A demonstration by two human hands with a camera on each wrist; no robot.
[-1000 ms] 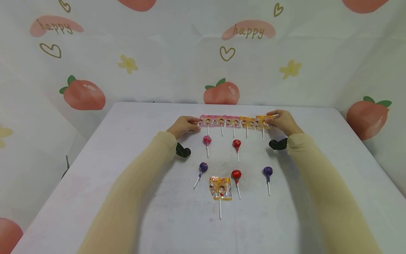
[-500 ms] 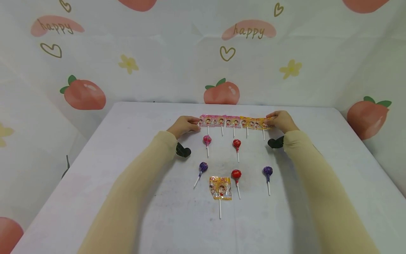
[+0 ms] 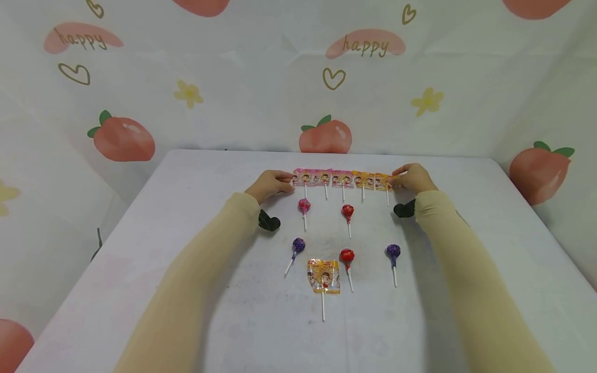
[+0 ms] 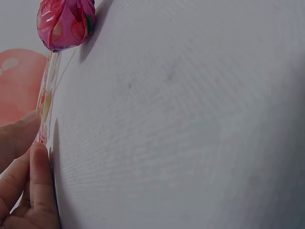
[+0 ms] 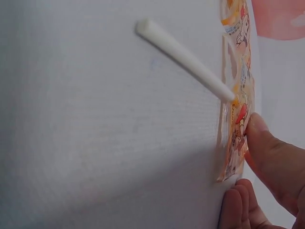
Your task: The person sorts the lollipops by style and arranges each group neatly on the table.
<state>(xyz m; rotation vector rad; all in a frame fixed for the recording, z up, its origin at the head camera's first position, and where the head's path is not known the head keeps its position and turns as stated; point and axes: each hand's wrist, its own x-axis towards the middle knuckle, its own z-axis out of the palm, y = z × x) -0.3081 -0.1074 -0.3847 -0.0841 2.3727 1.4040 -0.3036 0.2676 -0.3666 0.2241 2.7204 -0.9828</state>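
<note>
Where the lollipop row (image 3: 342,178) ends, left grip (image 3: 270,185) and right grip (image 3: 414,178) touch it.

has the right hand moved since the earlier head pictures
Yes, slightly: the right hand has shifted left, away from the peach print at far right; its fingertips remain at the end yellow-wrapped lollipop.

A peach-printed backdrop (image 3: 252,98) rises behind the white table (image 3: 182,207); a dark strand (image 3: 99,238), possibly cord, shows left.
</note>
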